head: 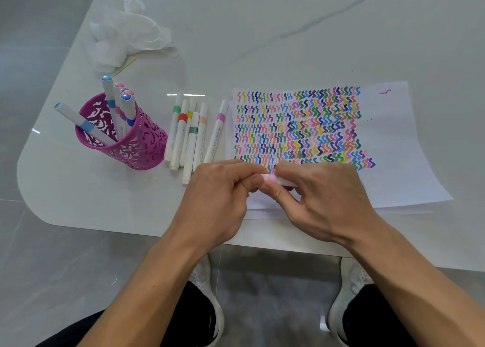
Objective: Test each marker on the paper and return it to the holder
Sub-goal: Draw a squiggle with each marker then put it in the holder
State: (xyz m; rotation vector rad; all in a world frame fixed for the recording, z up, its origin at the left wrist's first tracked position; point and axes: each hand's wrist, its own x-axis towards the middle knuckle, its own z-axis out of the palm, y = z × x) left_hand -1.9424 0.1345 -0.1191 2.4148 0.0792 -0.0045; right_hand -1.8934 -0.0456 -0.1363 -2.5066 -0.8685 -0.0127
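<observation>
A white marker with a pink band lies level between both hands over the paper's near edge. My left hand pinches its left end, and my right hand grips the body to the right of the band. Whether the cap is on is hidden by the fingers. The white paper is covered with rows of coloured squiggles. A magenta cut-out holder stands at the left with several markers upright in it. Several more markers lie side by side between holder and paper.
Crumpled white tissue lies at the back left of the white marble table. The table's rounded near-left corner and front edge run just below my hands. My knees and white shoes show beneath it.
</observation>
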